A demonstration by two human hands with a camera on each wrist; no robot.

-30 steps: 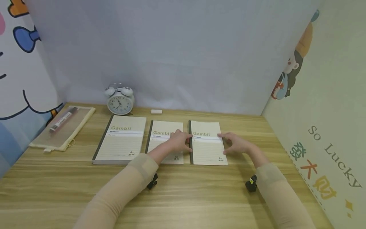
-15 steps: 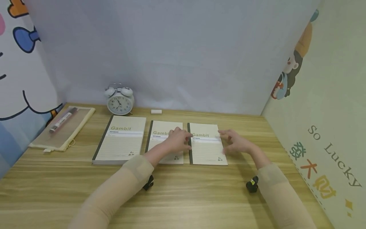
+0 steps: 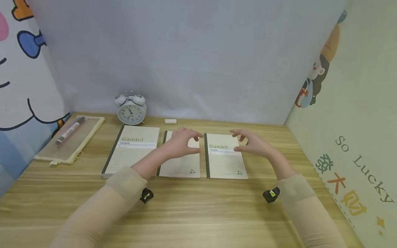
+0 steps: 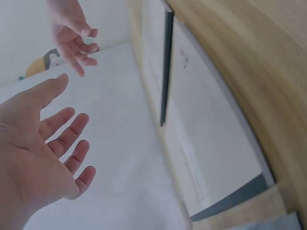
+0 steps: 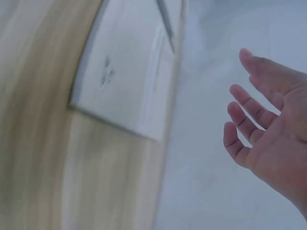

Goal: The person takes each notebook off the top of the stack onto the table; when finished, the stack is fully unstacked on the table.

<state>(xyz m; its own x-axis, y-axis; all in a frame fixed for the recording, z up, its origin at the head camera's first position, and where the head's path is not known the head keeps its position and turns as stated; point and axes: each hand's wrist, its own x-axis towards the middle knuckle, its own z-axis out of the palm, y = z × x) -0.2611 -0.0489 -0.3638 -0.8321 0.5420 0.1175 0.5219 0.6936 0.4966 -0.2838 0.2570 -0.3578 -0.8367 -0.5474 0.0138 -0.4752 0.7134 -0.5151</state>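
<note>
Three cream notebooks with dark spines lie side by side in the head view: a larger left notebook (image 3: 131,155), a middle notebook (image 3: 181,167) and a right notebook (image 3: 226,162). My left hand (image 3: 178,144) hovers above the middle notebook and covers part of its print. Over the right edge of the right notebook hangs my right hand (image 3: 255,144). Both hands hold nothing, and their fingers are loosely bent toward each other. In the left wrist view the left hand's fingers (image 4: 67,139) are spread above the notebooks; the right hand's fingers (image 5: 244,120) also look empty in the right wrist view.
A white alarm clock (image 3: 131,112) stands behind the left notebook, with a small white eraser (image 3: 170,121) to its right. On the far left lies a mesh zip pouch (image 3: 80,137) with a marker (image 3: 70,131). A wall closes off the right side.
Both hands have let go of the right notebook and lifted off it. The left hand has moved left over the middle notebook. The notebooks lie nearly as before.
</note>
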